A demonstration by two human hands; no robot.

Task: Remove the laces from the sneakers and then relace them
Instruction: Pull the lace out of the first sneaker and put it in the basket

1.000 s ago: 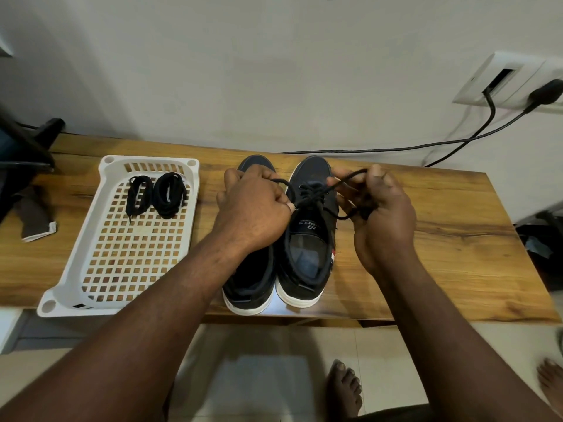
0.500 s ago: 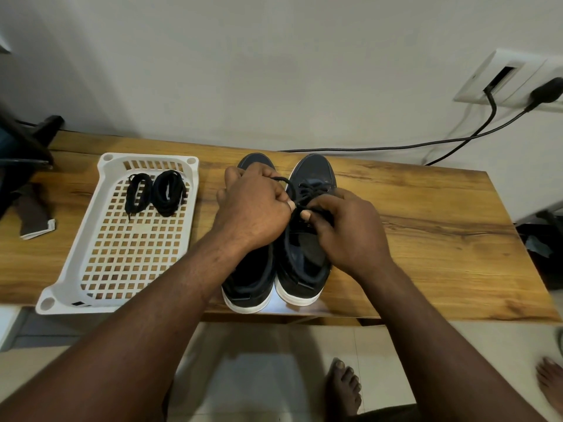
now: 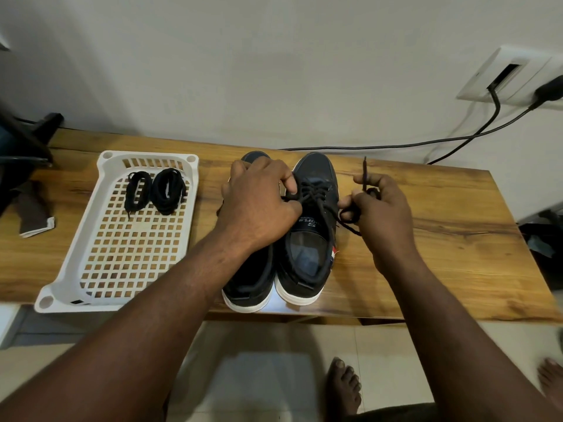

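Two black sneakers with white soles stand side by side on the wooden table, toes toward the wall. The right sneaker (image 3: 307,248) carries a black lace (image 3: 313,193) through its eyelets. My left hand (image 3: 259,205) lies over the left sneaker (image 3: 249,287) and pinches a loop of that lace at the eyelets. To the right of the shoe, my right hand (image 3: 380,208) grips the lace's free end, whose tip sticks up above my fingers. A stretch of lace runs taut from the eyelets to this hand.
A white perforated tray (image 3: 70,269) sits on the left of the table (image 3: 441,254) and holds two coiled black laces (image 3: 155,190). Black cables (image 3: 396,144) run along the wall to a socket at upper right. Dark objects stand at the far left.
My right hand went from the right of the shoe in to the eyelets, then pulled back out to the right with the lace end. The left hand stayed put.
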